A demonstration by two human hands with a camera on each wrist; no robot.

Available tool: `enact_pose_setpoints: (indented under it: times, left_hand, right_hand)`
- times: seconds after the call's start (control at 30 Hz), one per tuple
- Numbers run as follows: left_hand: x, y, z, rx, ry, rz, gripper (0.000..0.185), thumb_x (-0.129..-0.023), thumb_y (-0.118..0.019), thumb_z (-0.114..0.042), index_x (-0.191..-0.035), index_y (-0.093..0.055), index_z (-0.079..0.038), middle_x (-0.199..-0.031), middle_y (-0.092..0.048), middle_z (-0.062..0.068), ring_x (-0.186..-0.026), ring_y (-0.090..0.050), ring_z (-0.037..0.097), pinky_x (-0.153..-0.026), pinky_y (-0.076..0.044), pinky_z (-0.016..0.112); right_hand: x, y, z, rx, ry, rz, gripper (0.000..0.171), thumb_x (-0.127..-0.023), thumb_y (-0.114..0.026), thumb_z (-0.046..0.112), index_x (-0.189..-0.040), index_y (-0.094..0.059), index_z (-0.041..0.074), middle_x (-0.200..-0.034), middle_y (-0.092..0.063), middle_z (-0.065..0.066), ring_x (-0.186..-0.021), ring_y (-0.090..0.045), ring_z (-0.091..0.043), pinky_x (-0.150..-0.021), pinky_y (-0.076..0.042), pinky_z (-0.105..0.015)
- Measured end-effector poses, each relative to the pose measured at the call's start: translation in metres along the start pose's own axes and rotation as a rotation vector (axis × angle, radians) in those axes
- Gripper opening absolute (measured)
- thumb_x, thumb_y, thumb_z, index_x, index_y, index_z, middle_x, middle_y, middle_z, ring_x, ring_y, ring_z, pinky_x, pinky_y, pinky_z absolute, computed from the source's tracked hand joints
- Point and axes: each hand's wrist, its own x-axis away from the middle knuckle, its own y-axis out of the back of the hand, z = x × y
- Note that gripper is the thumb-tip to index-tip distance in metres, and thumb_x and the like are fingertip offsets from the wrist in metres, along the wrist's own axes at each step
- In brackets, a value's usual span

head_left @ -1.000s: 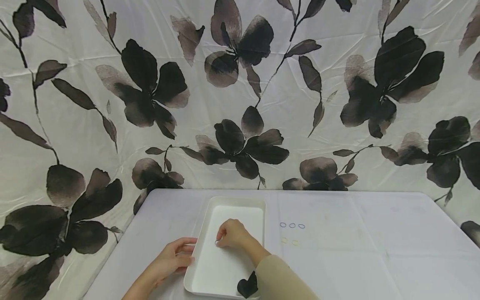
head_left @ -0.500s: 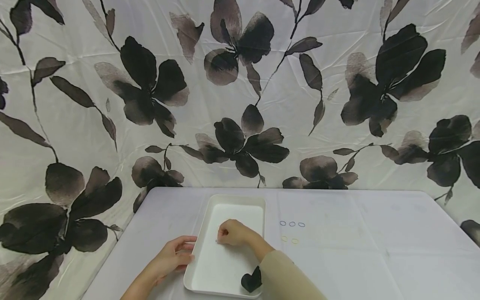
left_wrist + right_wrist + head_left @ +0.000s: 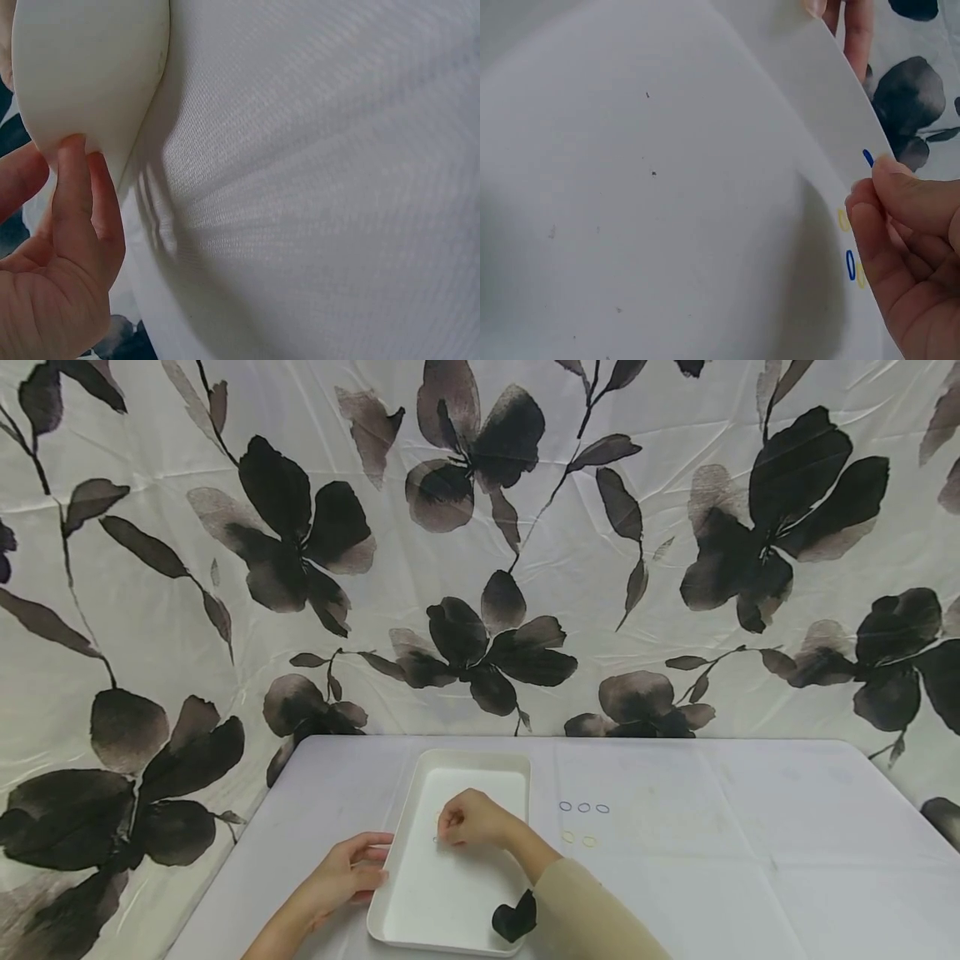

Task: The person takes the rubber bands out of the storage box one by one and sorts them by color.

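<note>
Rings point(image 3: 847, 265) lie by right hand point(image 3: 476, 820), fingertips point(image 3: 889, 166) together, hold unclear; left hand point(image 3: 345, 872) grips tray point(image 3: 420, 897).

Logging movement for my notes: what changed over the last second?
The right hand and its sleeve shifted slightly right and away in the head view; whether its fingers released anything is unclear. The left hand, tray and loops beside it stayed put.

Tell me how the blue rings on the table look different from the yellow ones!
I count three blue rings there, but two yellow rings. The blue rings look darker; the yellow rings are pale. The blue rings lie farther back than the yellow rings. Both kinds are thin loops lying beside the tray.
</note>
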Motion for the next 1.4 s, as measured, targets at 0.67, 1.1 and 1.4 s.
enact_pose_setpoints:
  times: [0.67,1.1,1.4]
  left_hand:
    - [0.0,0.0,0.001,-0.003,0.005,-0.009,0.058,-0.081,-0.064,0.001,-0.133,-0.039,0.007,-0.115,-0.054,0.02,-0.094,-0.061,0.024,-0.073,-0.053,0.04]
    - [-0.001,0.0,0.001,-0.004,-0.005,-0.005,0.058,-0.081,-0.064,0.001,-0.133,-0.039,0.008,-0.115,-0.054,0.019,-0.095,-0.061,0.024,-0.074,-0.053,0.04]
    - [0.0,0.001,0.003,-0.011,-0.008,-0.004,0.058,-0.081,-0.064,0.0,-0.133,-0.039,0.008,-0.117,-0.053,0.021,-0.097,-0.06,0.025,-0.074,-0.053,0.04]
  right_hand:
    - [0.019,0.018,0.005,-0.196,-0.059,-0.047,0.007,-0.073,-0.073,-0.006,-0.08,-0.07,-0.006,-0.069,-0.067,-0.013,-0.057,-0.063,-0.015,-0.059,-0.054,-0.029]
    - [0.033,0.046,0.013,-0.168,-0.087,-0.048,0.007,-0.075,-0.073,-0.001,-0.08,-0.069,-0.005,-0.068,-0.066,-0.007,-0.059,-0.061,-0.014,-0.062,-0.054,-0.03]
    - [0.043,0.066,0.01,-0.121,-0.075,-0.012,0.006,-0.078,-0.072,0.001,-0.081,-0.069,-0.003,-0.063,-0.06,0.0,-0.058,-0.052,-0.01,-0.059,-0.049,-0.026]
